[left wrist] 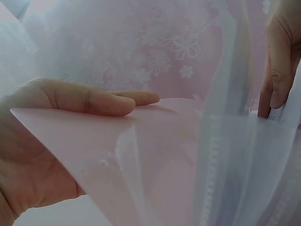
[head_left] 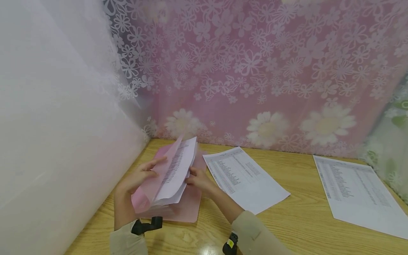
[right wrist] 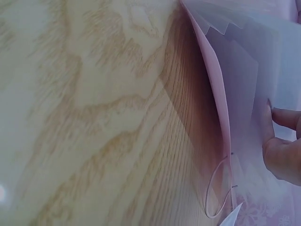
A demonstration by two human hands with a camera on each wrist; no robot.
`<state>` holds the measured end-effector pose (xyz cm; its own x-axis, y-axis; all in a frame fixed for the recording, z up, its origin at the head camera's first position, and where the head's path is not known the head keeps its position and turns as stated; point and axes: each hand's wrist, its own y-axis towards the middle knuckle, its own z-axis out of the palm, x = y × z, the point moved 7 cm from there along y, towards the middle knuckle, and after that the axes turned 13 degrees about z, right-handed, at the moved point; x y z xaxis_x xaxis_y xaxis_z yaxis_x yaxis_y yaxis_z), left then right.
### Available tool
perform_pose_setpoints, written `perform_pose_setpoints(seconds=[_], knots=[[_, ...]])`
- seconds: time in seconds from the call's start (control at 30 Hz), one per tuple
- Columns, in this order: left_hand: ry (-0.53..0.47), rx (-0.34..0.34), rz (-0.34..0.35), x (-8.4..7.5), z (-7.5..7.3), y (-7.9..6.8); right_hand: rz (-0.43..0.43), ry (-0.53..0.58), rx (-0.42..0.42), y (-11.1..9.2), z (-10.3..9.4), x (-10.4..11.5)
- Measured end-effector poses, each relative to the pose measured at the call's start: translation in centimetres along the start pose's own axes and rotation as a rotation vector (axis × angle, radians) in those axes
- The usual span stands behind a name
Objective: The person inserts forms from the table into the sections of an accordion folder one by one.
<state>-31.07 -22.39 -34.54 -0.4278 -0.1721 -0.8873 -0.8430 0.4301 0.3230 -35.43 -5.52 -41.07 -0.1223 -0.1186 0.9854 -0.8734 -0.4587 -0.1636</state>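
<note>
A pink folder point(head_left: 191, 211) lies on the table, its front cover point(head_left: 165, 168) raised and tilted to the left. My left hand point(head_left: 141, 177) holds this cover at its outer edge, thumb on one face, as the left wrist view shows close up. Inside are clear plastic pockets point(right wrist: 240, 75), and a printed sheet point(head_left: 180, 166) stands half upright among them. At the right edge of these leaves, my right hand point(head_left: 200, 180) pinches a clear pocket between thumb and finger. Part of that hand is cut off in the right wrist view.
Two printed sheets lie on the wooden table point(head_left: 299, 216): one paper point(head_left: 255, 191) just right of the folder, another point(head_left: 366, 212) at the far right. A thin elastic loop point(right wrist: 207, 200) hangs from the folder's edge. Floral curtain point(head_left: 255, 81) closes off the back, white sheeting point(head_left: 63, 124) the left.
</note>
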Motion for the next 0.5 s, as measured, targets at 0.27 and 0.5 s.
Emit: perform_pose_setpoints(seconds=[0.27,0.5], knots=[[0.001,-0.008,0.0,0.0,0.0,0.1,0.023,0.106,-0.036,-1.0,-2.4,0.3],[-0.002,-0.009,0.018,-0.1,0.0,0.0,-0.017,0.054,-0.126,-2.6,-7.0,0.4]])
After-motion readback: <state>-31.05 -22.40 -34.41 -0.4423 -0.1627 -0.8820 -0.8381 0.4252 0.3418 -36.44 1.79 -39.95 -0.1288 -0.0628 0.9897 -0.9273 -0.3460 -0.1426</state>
